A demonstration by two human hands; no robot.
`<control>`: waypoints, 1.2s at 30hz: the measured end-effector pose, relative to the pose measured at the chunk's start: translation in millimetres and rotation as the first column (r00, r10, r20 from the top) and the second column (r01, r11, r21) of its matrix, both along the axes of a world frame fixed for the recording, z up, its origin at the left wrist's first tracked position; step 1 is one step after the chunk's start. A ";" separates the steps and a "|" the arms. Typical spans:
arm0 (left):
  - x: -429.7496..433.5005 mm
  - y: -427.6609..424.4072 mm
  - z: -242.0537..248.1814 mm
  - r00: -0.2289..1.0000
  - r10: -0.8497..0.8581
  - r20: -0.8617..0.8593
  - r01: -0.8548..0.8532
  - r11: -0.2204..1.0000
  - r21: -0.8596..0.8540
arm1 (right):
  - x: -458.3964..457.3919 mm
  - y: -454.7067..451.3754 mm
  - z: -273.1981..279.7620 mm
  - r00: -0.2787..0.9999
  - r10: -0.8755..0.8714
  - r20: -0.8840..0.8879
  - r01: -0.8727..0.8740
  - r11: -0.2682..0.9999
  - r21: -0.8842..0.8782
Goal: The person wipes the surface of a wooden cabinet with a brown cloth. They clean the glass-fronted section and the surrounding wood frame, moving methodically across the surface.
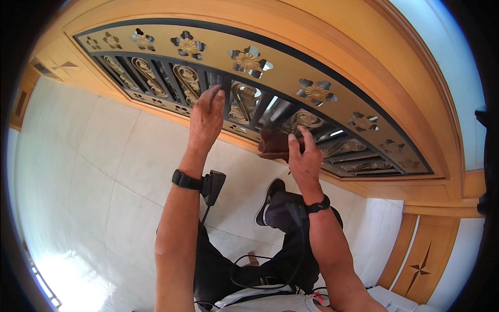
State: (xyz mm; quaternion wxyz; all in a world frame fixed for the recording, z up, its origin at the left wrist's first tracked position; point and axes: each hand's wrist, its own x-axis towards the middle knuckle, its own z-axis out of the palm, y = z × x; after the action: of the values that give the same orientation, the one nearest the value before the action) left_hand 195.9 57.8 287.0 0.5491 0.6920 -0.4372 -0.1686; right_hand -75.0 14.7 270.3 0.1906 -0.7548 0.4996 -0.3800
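Note:
Before me is an ornamental metal grille (148, 58), with dark upright bars, gold scrollwork and a band of pierced flower shapes, set in a wooden frame (319, 43). My left hand (207, 113) is up against a dark bar left of the grille's middle. Its thumb and forefinger lie close together at the bar; whether they grip it is hidden. Farther right, my right hand (306, 160) holds a folded brown cloth (275, 142) against the lower part of the grille. Thumb and forefinger are spread over the scrollwork there, and the other fingers are mostly hidden.
Pale floor tiles (101, 156) lie below the grille. My shoe (273, 191) is close to its lower edge. A black cable (234, 273) loops across my lap, and both wrists carry strapped black devices. Inlaid wooden panelling (425, 257) stands at the right.

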 end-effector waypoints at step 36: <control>-11.2 -41.3 -22.7 0.791 -0.221 -0.571 0.090 0.964 -0.248 | -39.4 -43.7 17.0 1.000 -0.001 -0.028 0.007 0.976 0.218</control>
State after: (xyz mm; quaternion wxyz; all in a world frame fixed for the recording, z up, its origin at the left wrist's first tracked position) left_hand 184.7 16.4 264.3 0.7114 0.5046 -0.3145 -0.3747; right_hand -114.4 -28.9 287.3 0.2648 -0.7335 0.5423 -0.3128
